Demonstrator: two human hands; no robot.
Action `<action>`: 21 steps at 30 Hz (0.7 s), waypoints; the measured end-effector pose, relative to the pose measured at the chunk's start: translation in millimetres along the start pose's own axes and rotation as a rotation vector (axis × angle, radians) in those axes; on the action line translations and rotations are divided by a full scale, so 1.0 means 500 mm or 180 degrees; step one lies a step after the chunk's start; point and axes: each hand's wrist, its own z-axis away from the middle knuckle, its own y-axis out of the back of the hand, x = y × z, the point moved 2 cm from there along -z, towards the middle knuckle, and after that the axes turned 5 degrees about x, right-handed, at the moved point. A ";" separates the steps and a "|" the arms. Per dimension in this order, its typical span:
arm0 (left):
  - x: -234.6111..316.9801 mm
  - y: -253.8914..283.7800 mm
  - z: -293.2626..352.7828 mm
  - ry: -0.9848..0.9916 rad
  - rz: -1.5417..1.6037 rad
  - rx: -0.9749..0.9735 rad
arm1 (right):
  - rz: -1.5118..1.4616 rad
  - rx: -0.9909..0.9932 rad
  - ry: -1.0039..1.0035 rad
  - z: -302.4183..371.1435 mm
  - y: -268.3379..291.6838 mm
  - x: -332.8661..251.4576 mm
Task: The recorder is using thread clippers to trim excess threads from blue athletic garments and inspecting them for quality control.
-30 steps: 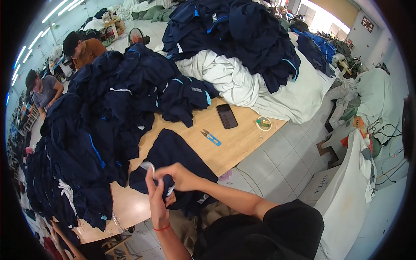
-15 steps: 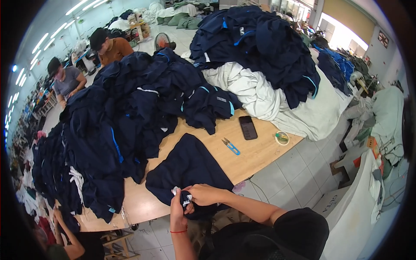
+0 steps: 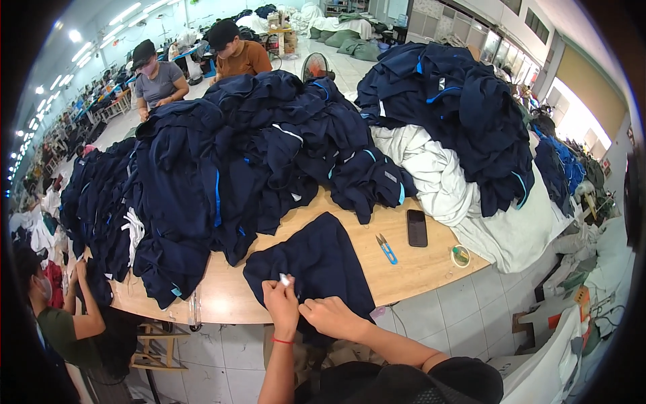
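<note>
A navy blue garment (image 3: 316,249) lies spread over the front of the wooden table, its near part hanging toward my lap. My left hand (image 3: 281,306) is closed on its near edge, with a small white piece (image 3: 285,279), like a label, showing at the fingertips. Just right of it, my right hand (image 3: 333,316) is curled against the same cloth, its fingertips pinched on it; the exact spot is hidden. Blue-handled thread snips (image 3: 387,250) rest on the table to the right, apart from both hands.
A black phone (image 3: 416,228) and a roll of tape (image 3: 460,256) lie near the table's right edge (image 3: 397,286). Large heaps of navy garments (image 3: 182,175) fill the left and back. White cloth (image 3: 437,175) lies under the right heap. Several people work to the left.
The view has shifted, so the scene sits lower and further right. My hands have moved slightly apart, and less of the white piece shows between them.
</note>
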 end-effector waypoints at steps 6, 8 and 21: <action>0.016 0.032 -0.012 -0.0554 0.0119 -0.1279 | -0.0065 0.0642 0.0823 -0.030 0.085 0.028; 0.027 0.062 -0.017 -0.0584 0.0142 -0.1218 | -0.0568 0.0712 0.0659 -0.028 0.080 0.029; -0.022 0.094 0.049 0.1098 0.1638 -0.1539 | -0.1377 0.0834 -0.0303 -0.023 0.038 -0.010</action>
